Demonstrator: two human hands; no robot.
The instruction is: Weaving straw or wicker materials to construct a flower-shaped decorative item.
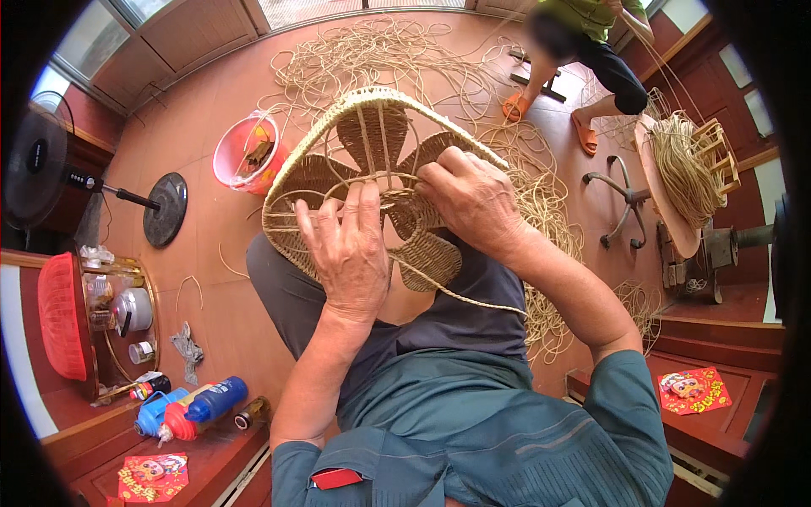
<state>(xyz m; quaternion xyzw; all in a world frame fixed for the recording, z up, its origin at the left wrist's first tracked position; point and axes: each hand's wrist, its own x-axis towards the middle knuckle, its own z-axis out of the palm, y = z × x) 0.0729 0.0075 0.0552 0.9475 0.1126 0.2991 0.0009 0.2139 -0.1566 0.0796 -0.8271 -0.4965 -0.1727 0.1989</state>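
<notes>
A woven straw basket with petal-shaped panels, curved ribs and a pale braided rim rests over my lap. My left hand is on its inner ribs at the middle, index and middle fingertips bent onto a cord there, thumb hidden. Just to the right, my right hand has its fingers curled round the same ribs and cord near the right side, fingertips partly hidden. A loose length of twisted cord trails from the basket across my right thigh.
Heaped cord lies behind and right. A pink bucket, a fan, a trolley and flasks stand left. Another person in orange sandals handles cord at back right, near a wheeled stand with wound cord.
</notes>
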